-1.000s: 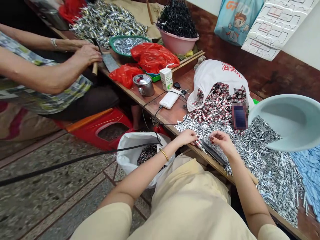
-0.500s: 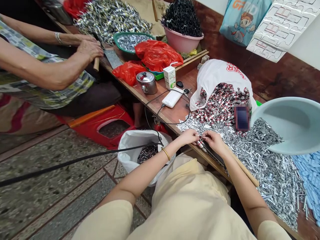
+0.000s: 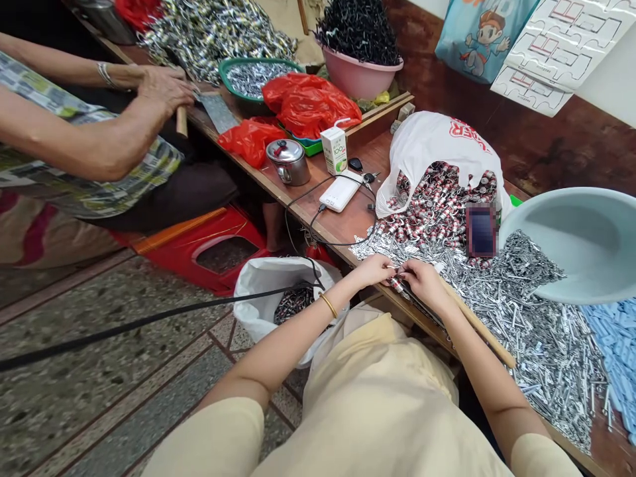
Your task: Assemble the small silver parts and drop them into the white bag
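Observation:
My left hand [image 3: 375, 270] and my right hand [image 3: 422, 283] meet at the near edge of the wooden table [image 3: 348, 222], fingers pinched together on a small red-and-white metal piece [image 3: 396, 285]. A gold bangle sits on my left wrist. Under my right forearm lies a wooden stick [image 3: 479, 326]. Just beyond my hands spreads a heap of silver metal pieces [image 3: 517, 311]. A white plastic bag [image 3: 437, 149] spills red-and-white pieces [image 3: 437, 205] behind it.
A pale blue basin [image 3: 576, 242] stands at the right, blue parts [image 3: 613, 338] beside it. A power bank [image 3: 339, 193], carton [image 3: 334, 150], small pot [image 3: 287, 161] and red bags [image 3: 308, 103] lie further back. Another person's hands [image 3: 163, 89] work at the left. A white bag [image 3: 278, 295] hangs below the table.
My right hand moved left to join my left hand on the small piece. The other person's hands shifted slightly with their tool.

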Available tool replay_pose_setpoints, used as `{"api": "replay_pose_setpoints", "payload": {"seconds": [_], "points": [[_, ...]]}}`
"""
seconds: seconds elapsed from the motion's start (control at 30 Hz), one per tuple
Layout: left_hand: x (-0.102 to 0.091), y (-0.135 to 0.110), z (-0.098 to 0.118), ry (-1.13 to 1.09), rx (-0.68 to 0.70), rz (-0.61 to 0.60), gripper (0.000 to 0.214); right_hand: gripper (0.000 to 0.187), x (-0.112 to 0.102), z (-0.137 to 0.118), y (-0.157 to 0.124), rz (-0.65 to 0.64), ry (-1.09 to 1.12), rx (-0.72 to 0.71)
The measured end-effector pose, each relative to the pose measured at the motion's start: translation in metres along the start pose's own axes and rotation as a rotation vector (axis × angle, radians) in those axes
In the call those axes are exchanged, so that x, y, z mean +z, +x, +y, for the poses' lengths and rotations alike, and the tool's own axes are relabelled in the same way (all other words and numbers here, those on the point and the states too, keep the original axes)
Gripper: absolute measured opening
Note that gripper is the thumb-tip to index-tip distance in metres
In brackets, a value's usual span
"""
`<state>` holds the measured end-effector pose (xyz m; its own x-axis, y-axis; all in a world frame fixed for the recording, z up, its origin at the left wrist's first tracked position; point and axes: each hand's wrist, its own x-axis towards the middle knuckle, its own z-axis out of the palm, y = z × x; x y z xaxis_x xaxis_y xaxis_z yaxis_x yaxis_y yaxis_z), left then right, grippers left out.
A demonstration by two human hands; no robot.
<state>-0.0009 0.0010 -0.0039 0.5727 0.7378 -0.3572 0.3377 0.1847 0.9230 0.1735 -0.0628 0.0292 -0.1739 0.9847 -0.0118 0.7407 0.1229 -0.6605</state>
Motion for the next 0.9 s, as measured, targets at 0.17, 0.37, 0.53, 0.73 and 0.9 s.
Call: {"api": "replay_pose_setpoints", "payload": {"seconds": [0.17, 0.37, 0.53, 0.73, 0.9], "points": [[0.001, -0.002, 0.005, -0.035, -0.035, -0.007, 0.012, 0.011, 0.010, 0.000, -0.004, 0.091, -0.010, -0.017], [0.003, -0.004, 0.009, -0.084, -0.045, -0.010, 0.012, 0.026, 0.012, -0.005, -0.008, 0.118, 0.027, 0.040], [0.002, -0.005, 0.012, -0.089, -0.054, -0.033, 0.016, 0.020, 0.002, -0.007, 0.001, 0.003, -0.045, 0.025], [-0.001, -0.007, 0.013, -0.118, -0.003, -0.082, 0.016, 0.023, -0.007, -0.006, 0.024, -0.143, -0.111, 0.051], [0.000, -0.006, 0.005, -0.041, 0.025, -0.028, 0.014, 0.015, -0.014, -0.006, 0.013, -0.098, -0.047, 0.012]]}}
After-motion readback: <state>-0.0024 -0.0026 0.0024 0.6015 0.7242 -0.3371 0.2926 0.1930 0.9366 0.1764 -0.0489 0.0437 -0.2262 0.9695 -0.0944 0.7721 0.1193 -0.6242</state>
